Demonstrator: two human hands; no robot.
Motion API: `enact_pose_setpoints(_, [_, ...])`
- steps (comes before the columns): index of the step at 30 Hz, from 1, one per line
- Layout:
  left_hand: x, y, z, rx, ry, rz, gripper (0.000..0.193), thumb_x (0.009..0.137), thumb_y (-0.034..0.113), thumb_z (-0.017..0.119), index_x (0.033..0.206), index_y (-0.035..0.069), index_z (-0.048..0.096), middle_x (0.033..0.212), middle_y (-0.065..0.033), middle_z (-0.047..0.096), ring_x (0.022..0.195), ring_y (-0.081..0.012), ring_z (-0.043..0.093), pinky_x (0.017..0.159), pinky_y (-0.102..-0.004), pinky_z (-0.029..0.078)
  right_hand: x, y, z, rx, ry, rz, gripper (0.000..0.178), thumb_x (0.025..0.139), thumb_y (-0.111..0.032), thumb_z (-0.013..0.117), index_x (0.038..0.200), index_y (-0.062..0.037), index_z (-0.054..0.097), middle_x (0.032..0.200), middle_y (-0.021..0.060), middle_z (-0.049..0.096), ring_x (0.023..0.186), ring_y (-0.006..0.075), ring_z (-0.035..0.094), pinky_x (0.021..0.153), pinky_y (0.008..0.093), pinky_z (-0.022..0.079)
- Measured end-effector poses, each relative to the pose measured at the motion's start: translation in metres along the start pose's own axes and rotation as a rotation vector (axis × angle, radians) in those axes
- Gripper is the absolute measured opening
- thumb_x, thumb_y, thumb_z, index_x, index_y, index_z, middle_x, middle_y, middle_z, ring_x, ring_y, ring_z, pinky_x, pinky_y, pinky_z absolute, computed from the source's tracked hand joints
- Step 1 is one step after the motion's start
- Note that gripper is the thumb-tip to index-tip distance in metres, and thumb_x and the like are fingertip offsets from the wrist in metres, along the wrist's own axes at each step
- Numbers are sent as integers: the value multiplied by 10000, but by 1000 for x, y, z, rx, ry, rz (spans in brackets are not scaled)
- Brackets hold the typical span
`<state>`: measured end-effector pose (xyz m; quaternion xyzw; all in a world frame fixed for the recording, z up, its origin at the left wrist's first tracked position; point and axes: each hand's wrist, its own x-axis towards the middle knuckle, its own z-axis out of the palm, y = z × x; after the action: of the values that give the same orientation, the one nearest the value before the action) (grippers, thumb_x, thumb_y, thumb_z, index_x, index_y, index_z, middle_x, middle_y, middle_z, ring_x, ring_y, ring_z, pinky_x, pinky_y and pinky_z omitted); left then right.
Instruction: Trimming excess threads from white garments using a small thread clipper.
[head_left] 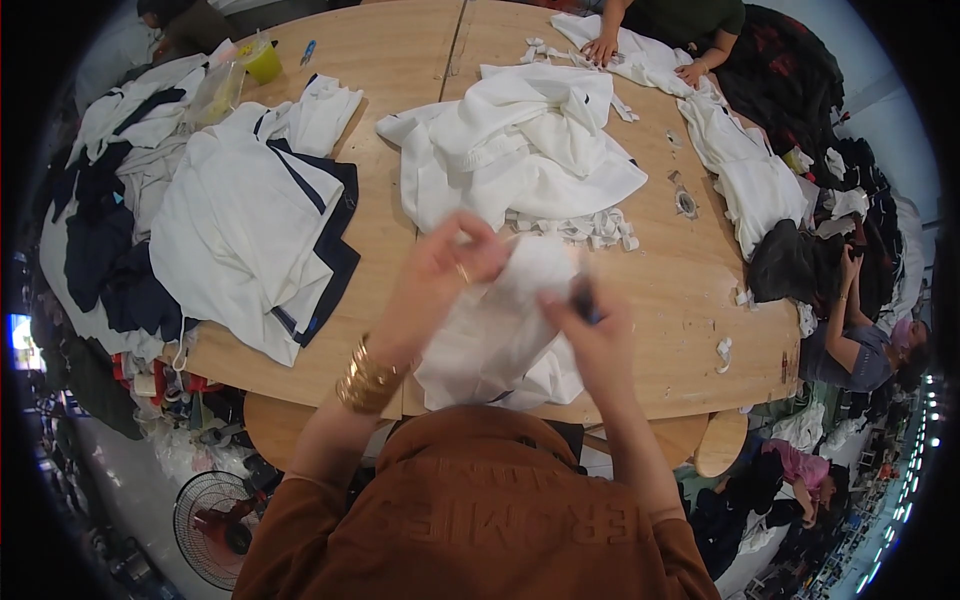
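Observation:
A white garment [480, 345] hangs bunched up in front of me over the near table edge. My left hand [455, 255], with gold bangles at its wrist, is at the garment's upper left side. Its fingers are curled in a blurred pinch, and what they hold, if anything, cannot be made out. At the garment's right side, my right hand [595, 320] presses its thumb on the cloth. A small dark tool [582, 298], too smeared to name, is in that same hand. Just beyond lie a heap of white garments [520, 140] and a pile of short white fabric strips [600, 232].
White and navy garments [240, 220] are stacked at the left. A green cup [262, 62] and blue snips [308, 50] lie at the far left. Across the table, a co-worker's hands [600, 48] handle white cloth. A red fan [215, 530] stands below left.

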<state>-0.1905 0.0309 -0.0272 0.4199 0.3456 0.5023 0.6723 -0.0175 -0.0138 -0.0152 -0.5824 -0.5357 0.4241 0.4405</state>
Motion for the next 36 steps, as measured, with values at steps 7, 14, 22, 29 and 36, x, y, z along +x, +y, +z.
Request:
enact_pose_setpoints(7, [-23,22,-23,820,-226,53,160,849,165,546,949,42,524,881,-43,602,769,-130,576,736,-250,448,35,-11,-34,698,207,219,171,804,-144,604,693,-90,486,495,-29,427,347,29,260,353,197,179])
enact_pose_setpoints(14, [-13,-29,3,627,-319,-97,303,868,267,526,1011,4,577,819,-57,619,803,-101,564,735,-252,454,54,-18,-33,765,136,241,199,813,-146,596,659,-79,488,618,115,594,336,30,262,336,199,190])
enact_pose_setpoints(22, [-1,-6,9,-138,-83,-427,297,895,208,494,1036,-49,545,954,-76,614,800,-105,595,694,-234,479,48,-3,-32,213,174,72,182,803,-96,570,950,4,605,753,30,640,414,-19,271,369,159,170])
enact_pose_setpoints(29, [-11,-10,4,67,-35,-300,290,901,209,484,1064,-20,553,983,-48,599,840,-92,563,722,-239,458,3,16,-25,139,5,40,201,768,-88,638,962,-39,616,771,18,610,589,58,471,573,165,383])
enact_pose_setpoints(36, [-9,-16,-61,-85,406,-76,309,889,229,502,1025,-44,552,987,-90,610,859,-131,587,746,-265,479,-33,151,-37,-261,239,-15,160,749,-154,649,872,-54,626,655,93,604,562,185,572,537,283,431])
